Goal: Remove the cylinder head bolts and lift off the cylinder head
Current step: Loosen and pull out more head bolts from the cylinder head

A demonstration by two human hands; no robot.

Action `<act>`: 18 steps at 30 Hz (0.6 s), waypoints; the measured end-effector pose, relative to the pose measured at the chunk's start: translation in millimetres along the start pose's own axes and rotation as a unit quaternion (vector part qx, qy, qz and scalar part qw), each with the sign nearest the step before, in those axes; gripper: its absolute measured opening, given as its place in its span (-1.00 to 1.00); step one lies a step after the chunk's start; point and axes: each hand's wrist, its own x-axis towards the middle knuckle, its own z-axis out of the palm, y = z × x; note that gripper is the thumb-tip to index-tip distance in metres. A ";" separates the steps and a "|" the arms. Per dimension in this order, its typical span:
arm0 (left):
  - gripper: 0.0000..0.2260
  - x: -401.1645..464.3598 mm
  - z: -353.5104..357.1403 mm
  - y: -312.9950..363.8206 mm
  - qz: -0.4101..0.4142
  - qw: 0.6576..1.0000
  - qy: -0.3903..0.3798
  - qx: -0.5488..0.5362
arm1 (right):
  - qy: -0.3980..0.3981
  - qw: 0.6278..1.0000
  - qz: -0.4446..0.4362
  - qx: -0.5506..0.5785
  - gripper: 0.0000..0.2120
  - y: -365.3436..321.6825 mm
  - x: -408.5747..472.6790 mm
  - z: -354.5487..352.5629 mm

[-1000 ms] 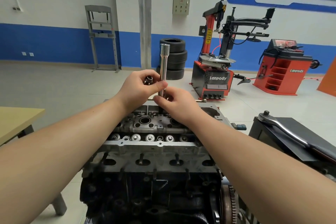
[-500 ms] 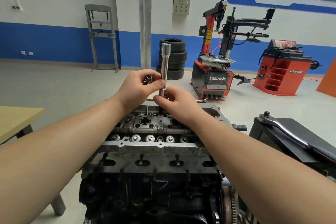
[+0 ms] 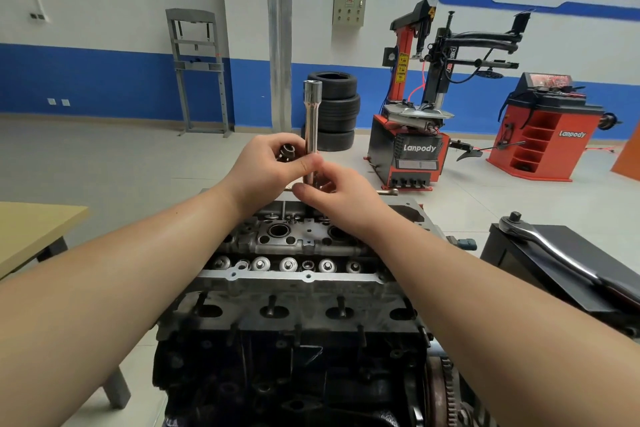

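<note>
Both my hands are up over the far end of the cylinder head (image 3: pixel 294 246), which still sits on the engine block (image 3: pixel 294 357) right in front of me. My left hand (image 3: pixel 266 170) is curled, thumb pressed on the shaft of a long chrome socket (image 3: pixel 311 128) that stands upright, open end on top. Same hand also holds a small dark socket-like piece (image 3: pixel 287 151) against the fingers; can't tell exactly what it is. My right hand (image 3: pixel 341 196) pinches the bottom of the long socket with thumb and fingertips, just above the head. What the socket's lower end sits on is hidden by my fingers. A thin metal bar (image 3: pixel 388 191) pokes out to the right behind my right hand.

Row of round valve tops visible along the near side of the head, studs sticking out of the ports below.

Ratchet wrench (image 3: pixel 540 239) lies on a black case (image 3: pixel 568 253) to my right, untouched. Wooden desk (image 3: pixel 31 229) corner on my left. Background: stack of tires (image 3: pixel 336 114), red Lanpody tire changer (image 3: pixel 415 135), red wheel balancer (image 3: pixel 543 128), grey press frame (image 3: pixel 197 69) by the blue-and-white wall.
</note>
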 end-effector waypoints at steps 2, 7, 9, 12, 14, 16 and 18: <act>-0.72 1.1 1.0 -0.6 -0.006 1.000 0.026 0.011 | 0.007 1.000 -0.001 -0.013 -0.74 1.4 0.1 0.2; -0.86 1.4 -0.7 -2.8 -0.022 0.999 -0.015 -0.043 | -0.005 1.000 -0.008 -0.027 -0.81 3.9 0.7 -1.1; -0.86 1.0 -1.2 -4.9 -0.042 0.996 -0.031 -0.070 | -0.020 1.000 -0.003 -0.007 -0.88 2.7 0.7 -1.6; -0.88 -0.3 -0.3 -1.7 -0.011 1.000 -0.011 -0.021 | -0.021 1.000 0.005 0.020 -0.86 0.9 0.9 -0.8; -0.81 0.6 0.8 -0.2 -0.008 1.000 0.007 -0.011 | -0.007 1.000 0.002 0.014 -0.78 0.1 0.7 -0.7; -0.71 1.2 0.4 0.5 -0.013 1.000 0.024 -0.013 | 0.004 1.000 0.002 -0.009 -0.73 1.3 0.7 -0.9; -0.74 1.3 -0.2 0.2 -0.013 0.999 0.027 -0.012 | 0.007 1.000 -0.004 -0.018 -0.78 3.3 0.9 -1.2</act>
